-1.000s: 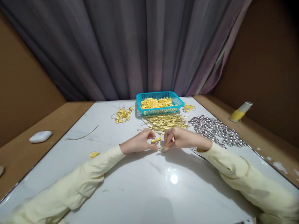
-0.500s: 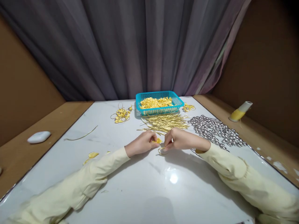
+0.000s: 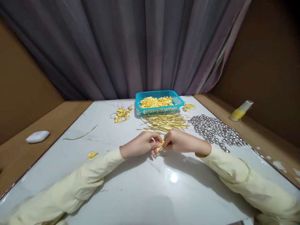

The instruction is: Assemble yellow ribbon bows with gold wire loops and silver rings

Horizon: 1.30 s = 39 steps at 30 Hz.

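Above the middle of the table, my left hand (image 3: 150,143) pinches a small yellow ribbon bow (image 3: 160,146). My right hand (image 3: 172,141) is closed close against it, its fingertips on a thin gold tie (image 3: 163,155) whose loop shows below the fingers. Where tie and bow meet is mostly hidden by the fingers. Just beyond both hands lies a pile of straight gold ties (image 3: 167,121). Silver oval beads (image 3: 217,129) are spread out to the right of my right hand.
A blue basket (image 3: 160,111) of yellow bows stands at the back. Looped yellow bows (image 3: 122,114) lie left of it, more bows (image 3: 188,107) to its right. At left are a loose tie (image 3: 81,135), a yellow piece (image 3: 92,155) and a white case (image 3: 37,137); a ribbon-wound tube (image 3: 241,111) stands right.
My hands have come together, bringing the bow and the gold tie into contact. The left hand has turned, with its lower fingers now showing beneath the bow.
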Motion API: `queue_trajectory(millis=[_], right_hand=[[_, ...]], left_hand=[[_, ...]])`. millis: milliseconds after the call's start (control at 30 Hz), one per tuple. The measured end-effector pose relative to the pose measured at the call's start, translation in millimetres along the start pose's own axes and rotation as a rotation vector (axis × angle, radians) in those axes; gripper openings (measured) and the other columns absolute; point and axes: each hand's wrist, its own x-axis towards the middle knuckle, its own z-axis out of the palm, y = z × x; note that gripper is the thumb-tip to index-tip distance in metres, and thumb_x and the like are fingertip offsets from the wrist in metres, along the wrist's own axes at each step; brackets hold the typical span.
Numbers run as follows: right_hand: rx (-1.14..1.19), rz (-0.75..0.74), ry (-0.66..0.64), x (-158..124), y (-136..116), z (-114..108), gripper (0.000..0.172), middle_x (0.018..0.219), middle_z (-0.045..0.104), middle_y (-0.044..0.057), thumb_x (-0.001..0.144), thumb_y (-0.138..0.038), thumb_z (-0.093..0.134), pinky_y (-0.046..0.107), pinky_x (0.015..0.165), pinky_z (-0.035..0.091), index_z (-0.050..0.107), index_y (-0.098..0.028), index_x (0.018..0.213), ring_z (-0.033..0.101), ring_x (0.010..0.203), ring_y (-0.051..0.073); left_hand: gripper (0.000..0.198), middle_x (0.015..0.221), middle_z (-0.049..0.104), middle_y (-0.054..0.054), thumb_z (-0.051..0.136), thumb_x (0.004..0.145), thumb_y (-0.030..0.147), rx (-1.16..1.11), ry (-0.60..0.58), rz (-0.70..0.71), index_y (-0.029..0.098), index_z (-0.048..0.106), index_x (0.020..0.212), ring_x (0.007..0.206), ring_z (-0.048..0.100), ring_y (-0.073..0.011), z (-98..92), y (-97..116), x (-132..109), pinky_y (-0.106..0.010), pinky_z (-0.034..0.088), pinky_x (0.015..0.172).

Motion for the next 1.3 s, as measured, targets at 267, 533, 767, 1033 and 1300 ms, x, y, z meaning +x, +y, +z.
queue_trajectory(millis=[267,533,767,1033,1300], right_hand=[[-0.044,0.073,0.03,0,-2,-2,0.017,0.056,0.064,0.002,0.068,-0.011,0.06,0.022,0.049,0.024,0.074,-0.017,0.072,0.038,0.048,0.007],[-0.088,0.052,-0.075,-7,2,-17,0.013,0.06,0.067,0.003,0.066,-0.011,0.062,0.021,0.049,0.03,0.074,-0.015,0.07,0.046,0.049,0.008],[-0.082,0.023,-0.193,-20,4,-45,0.01,0.066,0.068,0.004,0.07,-0.017,0.064,0.021,0.055,0.038,0.073,-0.014,0.072,0.055,0.056,0.01],[0.091,-0.107,-0.194,-16,9,-45,0.017,0.083,0.066,0.005,0.074,-0.03,0.063,0.021,0.064,0.041,0.071,-0.015,0.071,0.058,0.07,0.011],[0.203,-0.08,-0.178,-18,-1,-52,0.023,0.092,0.065,0.007,0.074,-0.034,0.063,0.023,0.067,0.044,0.072,-0.014,0.076,0.059,0.075,0.013]], left_hand=[[0.022,0.068,0.065,-0.003,0.046,0.078,0.015,0.279,0.048,0.121,0.016,0.058,0.097,0.064,0.061,-0.0155,-0.5,4,-6,-0.024,0.044,0.058],[0.024,0.071,0.064,-0.002,0.049,0.076,0.016,0.22,0.038,0.092,0.016,0.056,0.099,0.064,0.057,-0.0141,-5.0,6,-7,-0.022,0.041,0.057],[0.032,0.086,0.064,-0.004,0.054,0.075,0.023,0.135,-0.034,-0.053,0.017,0.061,0.105,0.076,0.056,-0.0155,-17.2,13,-8,-0.022,0.04,0.062],[0.03,0.092,0.062,-0.003,0.056,0.075,0.023,-0.079,-0.048,-0.079,0.021,0.061,0.104,0.076,0.055,-0.0138,-21.5,8,-8,-0.022,0.043,0.059],[0.022,0.084,0.06,-0.003,0.058,0.074,0.019,-0.197,-0.01,-0.012,0.016,0.063,0.096,0.064,0.052,-0.01,-20.0,5,-6,-0.021,0.042,0.055]])
